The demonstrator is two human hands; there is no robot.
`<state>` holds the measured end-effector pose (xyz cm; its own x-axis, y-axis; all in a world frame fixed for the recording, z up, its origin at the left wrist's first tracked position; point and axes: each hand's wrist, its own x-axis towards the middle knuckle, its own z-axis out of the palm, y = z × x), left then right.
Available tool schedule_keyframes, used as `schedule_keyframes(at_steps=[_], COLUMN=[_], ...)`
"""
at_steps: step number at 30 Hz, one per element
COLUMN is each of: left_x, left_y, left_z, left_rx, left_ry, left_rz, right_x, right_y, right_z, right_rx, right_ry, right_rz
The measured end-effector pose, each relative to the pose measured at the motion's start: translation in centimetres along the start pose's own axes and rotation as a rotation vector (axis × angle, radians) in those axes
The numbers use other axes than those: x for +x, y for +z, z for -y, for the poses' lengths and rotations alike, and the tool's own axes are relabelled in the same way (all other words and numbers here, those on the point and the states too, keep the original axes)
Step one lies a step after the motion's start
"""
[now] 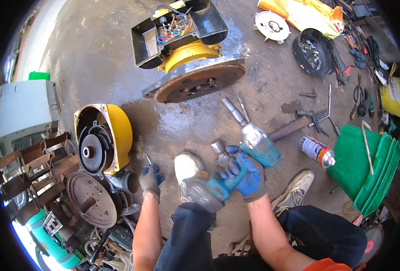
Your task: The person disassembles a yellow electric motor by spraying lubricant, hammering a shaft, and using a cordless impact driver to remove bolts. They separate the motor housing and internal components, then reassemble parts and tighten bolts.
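Note:
My right hand (pixel 248 177), in a blue and grey work glove, is wrapped round the teal handle of a cordless power tool (pixel 205 193) with a dark grey body, held above my left shoe. My gloved left hand (pixel 151 180) is closed on a slim metal piece (pixel 148 159) pointing up and away; its kind is too small to make out. To its left stands a yellow pump housing (pixel 124 133) with a dark impeller (pixel 91 151) inside. A teal and silver impact wrench (pixel 259 143) with a long socket lies beyond my right hand.
Ahead stands a yellow motor (pixel 193 54) with a rusty flange and an open, wired terminal box. At right are a hammer (pixel 290 128), spray can (pixel 317 151), green bin (pixel 362 162) and black pan of small parts (pixel 315 52). A rusty disc (pixel 91 194) stands at left.

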<state>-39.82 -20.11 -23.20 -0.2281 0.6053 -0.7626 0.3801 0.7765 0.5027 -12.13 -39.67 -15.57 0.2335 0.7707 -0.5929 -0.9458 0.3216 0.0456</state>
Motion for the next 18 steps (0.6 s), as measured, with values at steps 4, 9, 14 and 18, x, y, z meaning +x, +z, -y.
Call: schedule_keyframes(at_steps=[4, 9, 14, 18], left_x=[-2.5, -5.9, -10.3, -11.3], left_y=[0.5, -0.6, 1.9, 9.5], left_z=[-3.0, -8.7, -18.2, -22.4], left_rx=[0.269, 0.388, 0.322, 0.56], left_ry=[0.004, 0.185, 0.396, 0.45], left_rz=[0.059, 0.217, 0.415, 0.667], right_x=[1.7, 3.1, 4.7, 5.7], right_y=[1.5, 4.0, 4.8, 4.7], right_z=[-2.3, -5.0, -7.8, -8.3], right_rx=[0.051, 0.118, 0.086, 0.124], right_ry=[0.009, 0.039, 0.042, -0.028], right_rz=[0.039, 0.019, 0.041, 0.056])
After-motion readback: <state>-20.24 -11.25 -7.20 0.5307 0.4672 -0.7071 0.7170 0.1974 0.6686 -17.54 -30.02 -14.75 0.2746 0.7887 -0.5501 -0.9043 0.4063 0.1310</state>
